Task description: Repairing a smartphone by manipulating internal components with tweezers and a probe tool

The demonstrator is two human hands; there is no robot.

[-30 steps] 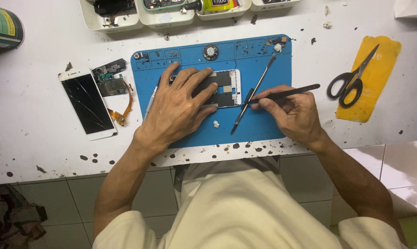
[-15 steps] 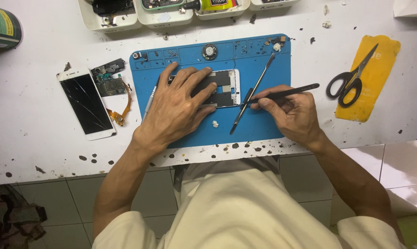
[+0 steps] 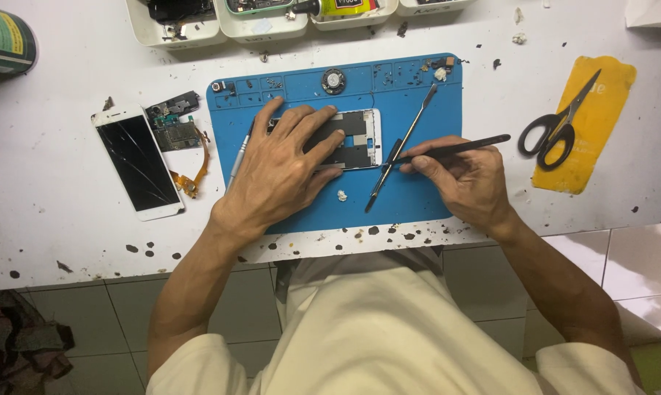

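1. Almost nothing has moved since the earlier frames: both hands keep their places on the blue mat (image 3: pixel 418 197), and the right hand's tool tip sits a touch closer to the phone frame.
2. Left hand (image 3: pixel 283 172) lies flat with fingers spread, pressing down on the phone frame (image 3: pixel 356 135); it grasps nothing, only holds the frame against the mat.
3. That frame, white-edged with a dark inside, lies at the mat's middle, mostly under the left fingers, its right end showing.
4. Right hand (image 3: pixel 466 179) is clenched in a pen grip on a thin black tool (image 3: pixel 462 148), whose tip points left at the frame's right end, over the mat.
5. A metal spudger (image 3: pixel 403 146) lies loose and slanted on the mat, just right of the frame, crossing under the black tool.
6. Left of the mat, on the white bench (image 3: pixel 52 219), lie a small circuit board (image 3: pixel 173 128) with an orange flex cable and, farther left, a cracked screen (image 3: pixel 136 162).
7. Right of the mat, black scissors (image 3: pixel 557 124) rest on a yellow pad (image 3: pixel 594 157).
8. Beyond the mat's far edge stand white trays (image 3: pixel 261 29) of parts.
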